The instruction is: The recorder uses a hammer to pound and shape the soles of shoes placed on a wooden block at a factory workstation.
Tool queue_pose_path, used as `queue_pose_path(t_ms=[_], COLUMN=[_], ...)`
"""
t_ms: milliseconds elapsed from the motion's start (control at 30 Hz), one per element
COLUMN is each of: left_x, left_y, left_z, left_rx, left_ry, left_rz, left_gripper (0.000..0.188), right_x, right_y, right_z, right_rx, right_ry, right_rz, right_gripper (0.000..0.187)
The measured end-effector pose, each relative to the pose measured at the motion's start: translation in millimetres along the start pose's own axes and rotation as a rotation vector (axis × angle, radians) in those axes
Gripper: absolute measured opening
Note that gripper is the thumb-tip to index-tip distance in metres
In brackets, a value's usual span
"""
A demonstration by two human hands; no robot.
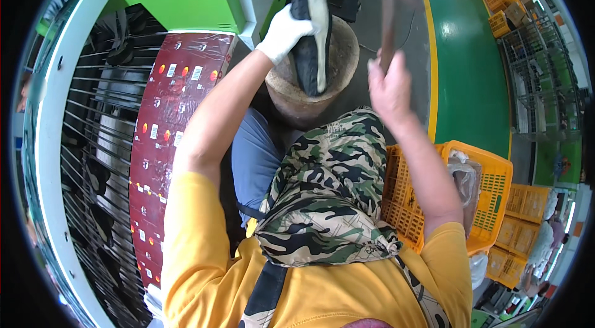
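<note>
At a rough round drum (pixel 300 107), gloved left hand (pixel 286 31) grips shoe (pixel 318 33), right hand (pixel 392 85) hammer (pixel 387 25).

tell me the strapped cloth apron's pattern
The strapped cloth apron is green, black and pale camouflage, clearest in the head view.

shoe (pixel 305 55): black | sole (pixel 319 15): cream | hammer handle (pixel 388 33): brown | glove (pixel 284 33): white | apron (pixel 331 179): camouflage

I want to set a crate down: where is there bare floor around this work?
Bare green floor shows between the yellow line and the wire rack. Crowded: the round pedestal, where the gloved left hand holds a black shoe; the space to its right, where the right hand grips a hammer.
</note>
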State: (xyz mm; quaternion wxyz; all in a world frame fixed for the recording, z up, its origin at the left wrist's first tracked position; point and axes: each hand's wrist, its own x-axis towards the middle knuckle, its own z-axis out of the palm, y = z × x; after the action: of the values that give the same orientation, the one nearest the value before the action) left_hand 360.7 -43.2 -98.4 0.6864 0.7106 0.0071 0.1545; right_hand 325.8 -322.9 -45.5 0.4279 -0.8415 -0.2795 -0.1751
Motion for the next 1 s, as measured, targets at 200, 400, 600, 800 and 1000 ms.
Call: queue_pose_path(t_ms=[200, 400, 600, 800, 1000], left_x=[-145, -200, -224, -214, -209], left_y=[-17, -40, -46, -59, -51], left_z=[11, 38, 47, 52, 48], left_rx=[-0.434, -0.704, -0.479, -0.611, -0.815], left_ry=[-0.172, -0.093, -0.081, 0.009, -0.018], left_rz=[-0.711, -0.918, -0.740, -0.777, -0.902], left_gripper=[0.040, 0.050, 0.053, 0.047, 0.044], right_x=[-109, -86, 22, 21, -16], right_y=[52, 49, -32, -42, 0], right_z=[20, 18, -40, -35, -29], right_rx=[-0.080, 0.231, 0.391, 0.786, 0.212], right_ry=[-0.516, -0.728, -0.399, 0.241, -0.575], right_rz=[0.308, 0.848, 0.533, 0.189, 0.829], right_gripper=[0.036, 0.019, 0.019, 0.019, 0.022])
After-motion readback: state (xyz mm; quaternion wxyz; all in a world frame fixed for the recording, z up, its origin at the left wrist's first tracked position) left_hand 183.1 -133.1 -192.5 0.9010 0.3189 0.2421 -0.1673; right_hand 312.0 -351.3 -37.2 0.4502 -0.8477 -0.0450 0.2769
